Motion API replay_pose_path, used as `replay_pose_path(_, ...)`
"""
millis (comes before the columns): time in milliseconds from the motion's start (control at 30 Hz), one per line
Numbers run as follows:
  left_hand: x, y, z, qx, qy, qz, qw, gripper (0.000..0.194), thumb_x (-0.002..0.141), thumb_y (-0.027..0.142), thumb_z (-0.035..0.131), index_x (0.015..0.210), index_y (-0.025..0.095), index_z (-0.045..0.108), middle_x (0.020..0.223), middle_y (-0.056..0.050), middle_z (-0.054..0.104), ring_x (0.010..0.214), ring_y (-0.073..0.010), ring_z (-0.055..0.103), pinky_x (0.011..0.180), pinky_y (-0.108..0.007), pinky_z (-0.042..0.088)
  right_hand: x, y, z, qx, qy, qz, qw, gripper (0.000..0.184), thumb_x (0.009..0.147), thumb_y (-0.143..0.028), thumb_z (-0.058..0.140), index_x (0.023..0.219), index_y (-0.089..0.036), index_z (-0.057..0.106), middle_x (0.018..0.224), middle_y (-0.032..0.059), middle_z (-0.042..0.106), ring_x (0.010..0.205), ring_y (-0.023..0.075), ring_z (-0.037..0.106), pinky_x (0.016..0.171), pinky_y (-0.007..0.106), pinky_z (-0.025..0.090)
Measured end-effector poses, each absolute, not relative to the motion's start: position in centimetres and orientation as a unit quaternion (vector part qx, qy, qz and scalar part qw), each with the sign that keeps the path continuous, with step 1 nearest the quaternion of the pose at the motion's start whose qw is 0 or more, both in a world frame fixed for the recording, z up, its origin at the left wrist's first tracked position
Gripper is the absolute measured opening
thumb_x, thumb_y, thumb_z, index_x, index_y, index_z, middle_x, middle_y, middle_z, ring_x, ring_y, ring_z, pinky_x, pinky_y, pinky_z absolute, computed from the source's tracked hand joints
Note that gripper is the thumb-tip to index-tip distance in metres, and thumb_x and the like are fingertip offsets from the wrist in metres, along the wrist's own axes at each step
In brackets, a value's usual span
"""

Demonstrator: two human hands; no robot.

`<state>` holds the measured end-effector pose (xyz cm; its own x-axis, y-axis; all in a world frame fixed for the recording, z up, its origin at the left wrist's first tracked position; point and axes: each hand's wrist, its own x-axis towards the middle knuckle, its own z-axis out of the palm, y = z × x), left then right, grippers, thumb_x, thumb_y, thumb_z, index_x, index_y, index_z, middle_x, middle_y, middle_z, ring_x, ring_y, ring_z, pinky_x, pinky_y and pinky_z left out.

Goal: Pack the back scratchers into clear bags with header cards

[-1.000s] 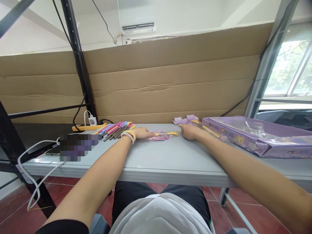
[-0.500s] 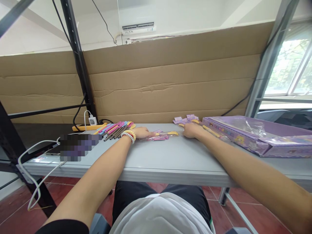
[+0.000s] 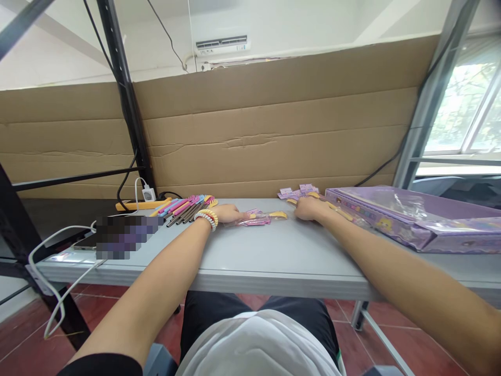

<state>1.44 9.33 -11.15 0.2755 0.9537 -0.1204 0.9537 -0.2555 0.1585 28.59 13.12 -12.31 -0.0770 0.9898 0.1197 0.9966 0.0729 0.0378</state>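
My left hand point(image 3: 227, 213), with beaded bands at its wrist, is closed on the left end of a clear plastic packet point(image 3: 258, 218). That packet lies low over the table and shows a pink-purple card and a yellow part at its right end. To the right, my right hand point(image 3: 308, 208) is closed, its fingers curled down among similar clear packets point(image 3: 340, 211) with yellow parts. Its fingertips are mostly hidden, so what they grip is not plain. Purple cards point(image 3: 299, 191) show just behind that hand.
At the right lies a purple box point(image 3: 415, 230) with clear film. Left of my hands several coloured pens point(image 3: 182, 206) lie in a fanned row. A blurred-out device point(image 3: 84, 244), a white cable point(image 3: 58, 297) and a charger point(image 3: 148, 194) are farther left. Cardboard point(image 3: 274, 136) stands behind the table point(image 3: 274, 256).
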Motion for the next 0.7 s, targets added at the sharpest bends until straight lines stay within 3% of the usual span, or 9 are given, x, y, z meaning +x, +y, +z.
replay_pose_path(200, 1.6, 8.9, -11.0, 0.793, 0.602, 0.0, 0.097, 0.084, 0.066, 0.084, 0.027, 0.098, 0.016, 0.065, 0.109, -0.011, 0.064, 0.093, -0.0254, 0.059, 0.077, -0.031, 0.045, 28.3, 12.8, -11.9, -0.702, -0.712, -0.003, 0.006, 0.028, 0.074, -0.024, 0.049, 0.092, -0.011, 0.067, 0.085, 0.015, 0.066, 0.078, 0.0241, 0.063, 0.067, 0.031, 0.047)
replay_pose_path(533, 1.6, 9.1, -11.1, 0.804, 0.59, -0.007, 0.077, 0.083, 0.067, 0.084, 0.026, 0.09, 0.015, 0.066, 0.098, -0.012, 0.066, 0.086, -0.0264, 0.061, 0.073, -0.032, 0.045, 28.1, 11.8, -11.4, -0.701, -0.713, -0.004, 0.027, 0.046, 0.078, -0.052, 0.05, 0.094, -0.012, 0.064, 0.087, 0.0139, 0.065, 0.082, 0.0256, 0.063, 0.07, 0.034, 0.047)
replay_pose_path(700, 1.6, 9.2, -11.2, 0.802, 0.592, -0.005, 0.082, 0.082, 0.066, 0.084, 0.026, 0.087, 0.015, 0.065, 0.095, -0.012, 0.066, 0.084, -0.0262, 0.061, 0.071, -0.033, 0.044, 28.4, 12.2, -11.6, -0.696, -0.716, -0.044, 0.027, 0.04, 0.076, -0.044, 0.055, 0.096, -0.012, 0.065, 0.097, 0.0152, 0.065, 0.09, 0.0261, 0.062, 0.071, 0.033, 0.047)
